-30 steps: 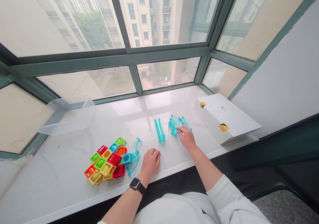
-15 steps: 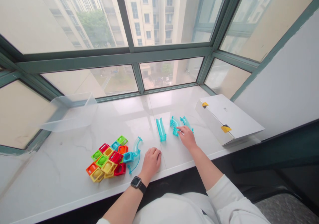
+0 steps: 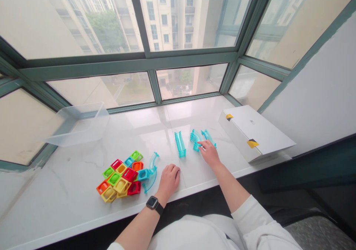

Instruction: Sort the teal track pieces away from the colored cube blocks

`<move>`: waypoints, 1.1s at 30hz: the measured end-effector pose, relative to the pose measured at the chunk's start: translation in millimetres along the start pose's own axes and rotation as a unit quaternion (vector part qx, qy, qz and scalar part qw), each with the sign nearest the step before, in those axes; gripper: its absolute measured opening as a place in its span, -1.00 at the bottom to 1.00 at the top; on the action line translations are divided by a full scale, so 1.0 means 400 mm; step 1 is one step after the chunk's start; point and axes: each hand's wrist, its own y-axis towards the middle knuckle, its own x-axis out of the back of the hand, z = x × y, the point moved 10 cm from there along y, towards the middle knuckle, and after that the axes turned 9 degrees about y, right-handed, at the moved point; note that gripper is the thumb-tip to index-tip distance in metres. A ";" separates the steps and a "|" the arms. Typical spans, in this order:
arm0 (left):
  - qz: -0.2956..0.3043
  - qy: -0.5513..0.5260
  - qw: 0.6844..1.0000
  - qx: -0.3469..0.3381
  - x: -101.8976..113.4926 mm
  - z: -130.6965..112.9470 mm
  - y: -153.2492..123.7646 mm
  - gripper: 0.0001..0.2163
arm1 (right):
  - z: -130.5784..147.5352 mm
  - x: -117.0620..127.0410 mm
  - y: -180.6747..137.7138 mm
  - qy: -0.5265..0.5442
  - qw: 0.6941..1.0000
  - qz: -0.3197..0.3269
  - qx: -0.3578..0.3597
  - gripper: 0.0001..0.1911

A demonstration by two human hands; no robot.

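Observation:
My right hand [image 3: 209, 153] rests on the white marble sill, fingertips pinched on a stack of curved clear-teal track pieces [image 3: 195, 139]. Another curved teal piece [image 3: 208, 136] lies just behind the fingers. A straight teal track stack [image 3: 180, 144] lies to the left of them. My left hand [image 3: 169, 180], with a black watch on its wrist, lies loosely curled on the sill and holds nothing. To its left sits a curved teal track [image 3: 151, 171] beside a cluster of several coloured square blocks [image 3: 121, 177].
A clear plastic bin [image 3: 79, 124] stands at the back left of the sill. A white cardboard box [image 3: 254, 132] with yellow-black tape lies at the right end. Window frames run along the back; a white wall closes the right side.
The view shifted slightly; both hands stay where they were, the right one still on the curved teal stack.

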 end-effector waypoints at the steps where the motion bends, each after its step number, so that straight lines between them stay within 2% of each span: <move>1: -0.001 -0.001 1.000 0.000 0.001 0.000 0.000 -0.80 | -0.001 0.000 -0.001 -0.001 1.000 0.001 -0.002 -0.68; 19: -0.002 0.000 1.000 0.002 0.005 -0.001 0.001 -0.79 | 0.005 -0.005 0.000 -0.028 0.999 0.015 0.013 -0.56; 23: -0.001 -0.001 1.000 0.003 0.005 -0.001 0.001 -0.78 | 0.008 0.005 -0.013 -0.047 0.999 -0.001 0.018 -0.47; 26: 0.001 -0.003 1.000 0.005 0.004 -0.001 0.001 -0.77 | 0.022 0.017 -0.053 -0.046 0.998 -0.040 0.030 -0.43; 29: -0.001 -0.004 1.000 0.008 0.003 0.001 -0.001 -0.79 | 0.033 0.006 -0.128 -0.010 0.997 -0.072 0.039 -0.55; 31: -0.004 -0.003 1.000 0.011 0.003 0.003 -0.001 -0.80 | 0.034 -0.031 -0.183 0.019 0.998 -0.051 0.037 -0.67; 33: -0.008 0.001 1.000 0.014 0.002 0.005 -0.002 -0.79 | 0.039 -0.091 -0.230 0.031 0.999 0.015 0.039 -0.72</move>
